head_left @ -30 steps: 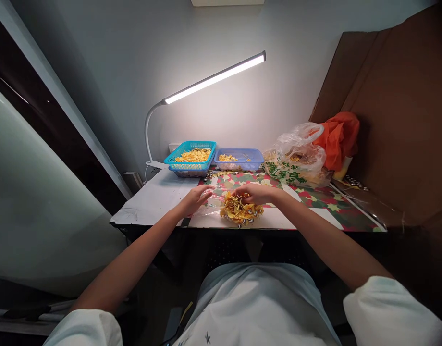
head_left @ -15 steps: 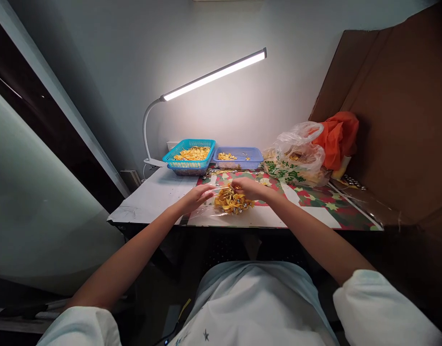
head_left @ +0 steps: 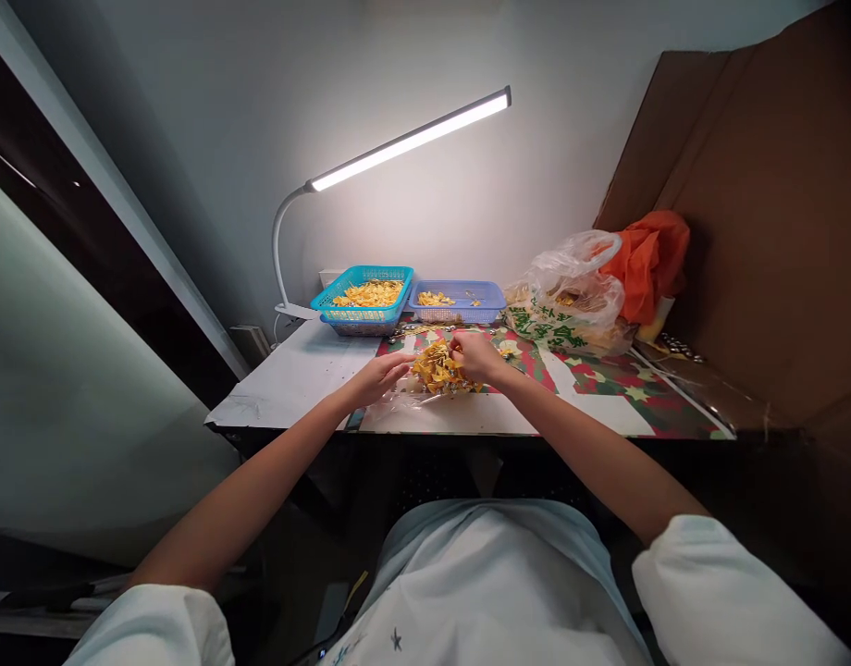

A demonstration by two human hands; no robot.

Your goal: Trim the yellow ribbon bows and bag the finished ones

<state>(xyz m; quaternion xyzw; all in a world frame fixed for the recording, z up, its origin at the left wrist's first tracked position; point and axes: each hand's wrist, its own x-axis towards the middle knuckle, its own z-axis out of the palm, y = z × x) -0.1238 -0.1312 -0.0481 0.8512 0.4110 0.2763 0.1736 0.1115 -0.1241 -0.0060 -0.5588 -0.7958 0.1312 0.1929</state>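
Observation:
Over the front middle of the table, my right hand (head_left: 475, 357) is closed on a bunch of yellow ribbon bows (head_left: 439, 368) with golden ties and small silvery bells among them. My fingers hide the upper right of the bunch. At its left side, my left hand (head_left: 378, 377) has its fingers pointing toward the bows, with thumb and fingertips closed on a clear plastic bag (head_left: 404, 401). The bag lies crumpled beneath the hand and under the lower left of the bunch. Its exact edges are hard to make out.
Behind my hands stand a turquoise basket (head_left: 362, 274) of yellow bows, stacked on another basket, and a lilac basket (head_left: 491, 298) with fewer pieces. A lamp (head_left: 412, 141) arches above. Rightward are a tied plastic bag (head_left: 571, 305), orange cloth (head_left: 653, 264) and a cardboard panel (head_left: 765, 203).
My right hand has shifted slightly right and lower on the bunch, which has turned and sits a little higher. The plastic has slackened, and my left hand has moved slightly left.

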